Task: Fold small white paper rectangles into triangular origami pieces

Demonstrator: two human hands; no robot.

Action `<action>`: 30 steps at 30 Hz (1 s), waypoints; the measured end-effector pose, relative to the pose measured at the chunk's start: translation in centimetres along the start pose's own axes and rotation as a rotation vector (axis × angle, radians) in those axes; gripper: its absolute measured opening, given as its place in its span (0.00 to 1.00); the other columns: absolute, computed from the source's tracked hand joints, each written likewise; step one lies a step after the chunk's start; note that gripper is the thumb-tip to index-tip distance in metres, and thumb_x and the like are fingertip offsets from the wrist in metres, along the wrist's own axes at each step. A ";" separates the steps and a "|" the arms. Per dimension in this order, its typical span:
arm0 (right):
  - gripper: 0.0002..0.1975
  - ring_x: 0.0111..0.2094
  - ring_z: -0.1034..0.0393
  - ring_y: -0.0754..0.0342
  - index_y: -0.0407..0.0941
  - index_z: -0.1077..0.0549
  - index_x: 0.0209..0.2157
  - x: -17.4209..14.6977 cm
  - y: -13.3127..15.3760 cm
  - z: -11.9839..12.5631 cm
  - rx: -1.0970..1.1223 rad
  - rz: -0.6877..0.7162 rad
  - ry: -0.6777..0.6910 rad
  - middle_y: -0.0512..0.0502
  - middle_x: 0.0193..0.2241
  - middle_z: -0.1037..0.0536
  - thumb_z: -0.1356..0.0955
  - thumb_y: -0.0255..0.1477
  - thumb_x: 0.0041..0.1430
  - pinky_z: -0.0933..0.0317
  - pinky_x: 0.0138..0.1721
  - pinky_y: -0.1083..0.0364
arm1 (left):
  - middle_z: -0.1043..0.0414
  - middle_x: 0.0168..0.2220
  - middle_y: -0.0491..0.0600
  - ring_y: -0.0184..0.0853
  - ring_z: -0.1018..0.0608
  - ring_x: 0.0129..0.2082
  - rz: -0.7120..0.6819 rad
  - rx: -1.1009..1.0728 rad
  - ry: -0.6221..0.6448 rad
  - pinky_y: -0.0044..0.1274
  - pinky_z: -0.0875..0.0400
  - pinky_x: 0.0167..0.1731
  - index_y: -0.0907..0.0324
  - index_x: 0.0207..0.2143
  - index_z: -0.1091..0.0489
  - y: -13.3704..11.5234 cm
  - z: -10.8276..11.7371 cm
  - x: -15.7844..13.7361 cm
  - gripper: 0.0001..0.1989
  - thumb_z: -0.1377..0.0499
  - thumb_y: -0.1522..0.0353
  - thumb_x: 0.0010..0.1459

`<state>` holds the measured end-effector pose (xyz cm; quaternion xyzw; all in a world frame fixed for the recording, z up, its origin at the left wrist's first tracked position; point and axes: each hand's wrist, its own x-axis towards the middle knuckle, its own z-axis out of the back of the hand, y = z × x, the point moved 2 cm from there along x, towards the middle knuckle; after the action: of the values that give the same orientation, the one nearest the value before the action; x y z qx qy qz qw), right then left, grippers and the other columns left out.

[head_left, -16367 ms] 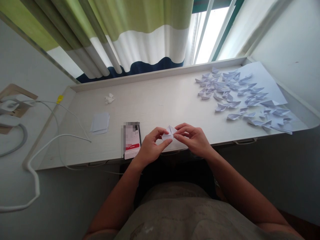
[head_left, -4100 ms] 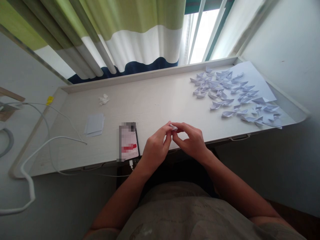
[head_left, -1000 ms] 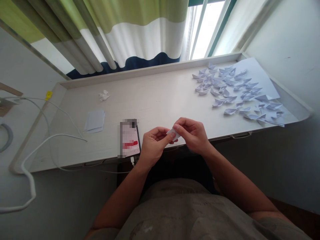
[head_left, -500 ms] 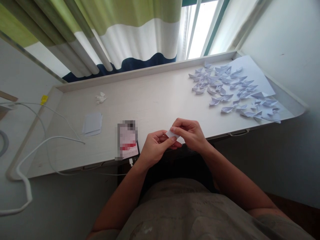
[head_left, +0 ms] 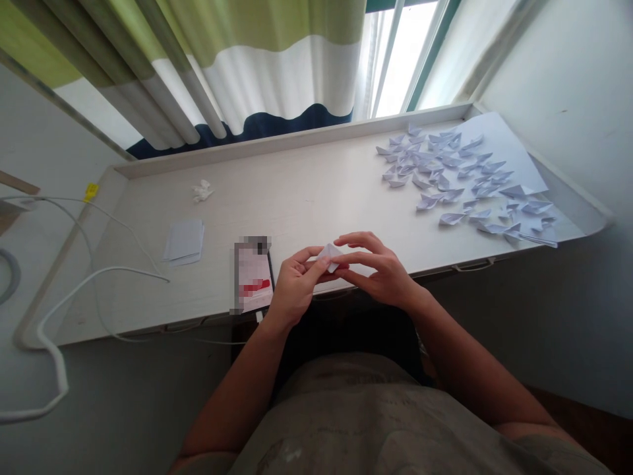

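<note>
Ideally, with the small folded paper piece (head_left: 330, 254) pinched between left hand (head_left: 295, 285) and right hand (head_left: 383, 273) just right of the phone (head_left: 252, 274), over the tabletop (head_left: 306, 198) edge, fingertips should press each crease flat while keeping edges aligned.

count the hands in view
2: the left hand and right hand meet over the near edge of the pale wooden desk, both pinching a small folded white paper piece. None seem hidden.
</note>
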<state>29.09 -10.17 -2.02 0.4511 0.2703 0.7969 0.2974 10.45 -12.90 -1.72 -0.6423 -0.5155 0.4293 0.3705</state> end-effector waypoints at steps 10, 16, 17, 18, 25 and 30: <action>0.04 0.46 0.22 0.46 0.51 0.17 0.41 0.5 0.6 -0.3 0.012 0.006 -0.048 0.42 0.45 0.16 0.27 0.32 0.71 0.25 0.50 0.44 | 0.15 0.37 0.51 0.41 0.12 0.40 -0.004 -0.011 0.018 0.37 0.14 0.50 0.60 0.37 0.16 0.2 0.0 -0.3 0.16 0.26 0.57 0.57; 0.07 0.40 0.19 0.48 0.49 0.19 0.37 0.7 0.9 -0.4 0.045 -0.059 -0.129 0.43 0.39 0.15 0.28 0.33 0.72 0.24 0.44 0.48 | 0.14 0.39 0.51 0.40 0.12 0.41 -0.039 0.052 0.082 0.35 0.14 0.50 0.58 0.42 0.16 -0.1 -0.1 -0.5 0.18 0.26 0.54 0.58; 0.07 0.39 0.19 0.49 0.49 0.18 0.37 0.8 1.0 -0.4 0.051 -0.066 -0.142 0.43 0.38 0.15 0.27 0.33 0.72 0.24 0.43 0.48 | 0.14 0.39 0.51 0.40 0.12 0.41 -0.050 0.083 0.090 0.34 0.15 0.50 0.58 0.42 0.15 -0.3 -0.2 -0.6 0.19 0.25 0.54 0.57; 0.06 0.38 0.19 0.49 0.49 0.18 0.37 0.8 1.1 -0.4 0.060 -0.077 -0.150 0.44 0.37 0.14 0.27 0.33 0.71 0.24 0.43 0.49 | 0.14 0.38 0.51 0.40 0.12 0.40 -0.058 0.120 0.097 0.34 0.15 0.50 0.59 0.43 0.16 -0.4 -0.2 -0.6 0.19 0.25 0.55 0.57; 0.11 0.38 0.19 0.48 0.50 0.19 0.35 0.8 1.4 -0.5 0.115 -0.197 -0.175 0.44 0.38 0.14 0.26 0.39 0.71 0.24 0.43 0.48 | 0.13 0.41 0.51 0.38 0.13 0.39 -0.242 0.310 -0.043 0.28 0.16 0.42 0.57 0.49 0.18 0.0 0.5 -0.7 0.18 0.26 0.59 0.59; 0.11 0.41 0.20 0.48 0.49 0.19 0.35 0.8 1.1 -0.7 0.181 -0.223 -0.170 0.43 0.40 0.15 0.26 0.40 0.70 0.24 0.43 0.48 | 0.13 0.38 0.50 0.38 0.13 0.38 -0.413 0.464 -0.166 0.28 0.17 0.43 0.55 0.37 0.15 -0.2 0.5 -1.1 0.07 0.26 0.62 0.60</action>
<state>27.89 -10.47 -1.10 0.5089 0.3633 0.6904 0.3639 9.79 -13.92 -1.59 -0.3854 -0.5519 0.5022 0.5429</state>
